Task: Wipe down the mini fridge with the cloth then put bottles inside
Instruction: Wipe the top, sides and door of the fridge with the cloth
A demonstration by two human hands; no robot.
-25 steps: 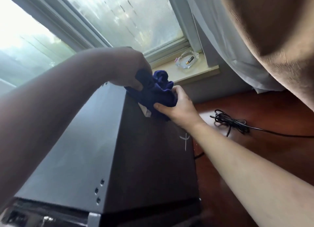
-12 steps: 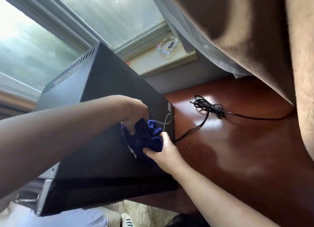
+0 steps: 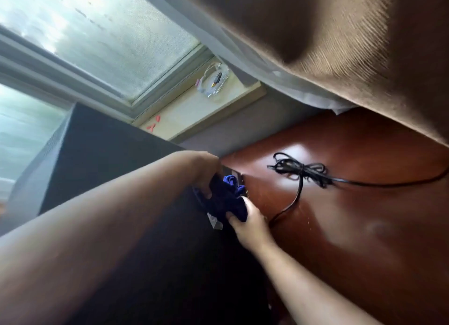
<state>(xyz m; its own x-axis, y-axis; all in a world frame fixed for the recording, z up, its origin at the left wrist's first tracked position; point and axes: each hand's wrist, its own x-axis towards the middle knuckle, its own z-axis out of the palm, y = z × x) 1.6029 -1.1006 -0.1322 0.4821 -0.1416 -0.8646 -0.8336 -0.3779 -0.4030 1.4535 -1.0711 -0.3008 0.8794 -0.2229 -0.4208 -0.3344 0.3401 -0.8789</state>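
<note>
The black mini fridge [image 3: 104, 149] stands at the left on a glossy red-brown wooden surface [image 3: 352, 227]. A bunched dark blue cloth [image 3: 224, 200] is pressed against the fridge's right side, low and near its back corner. My left hand [image 3: 206, 171] grips the cloth from above. My right hand [image 3: 247, 222] holds its lower end from below. A white tag hangs from the cloth. No bottles are in view.
A black power cord [image 3: 301, 171], tied in a bundle, lies on the wood right of the fridge and trails off to the right. A window sill [image 3: 184, 115] behind holds a clear glass ashtray [image 3: 213, 81]. Brown and white curtains [image 3: 340, 45] hang at the upper right.
Both hands have carried the cloth from the fridge's top edge down its right side and toward the back corner. The view has swung right and tilted.
</note>
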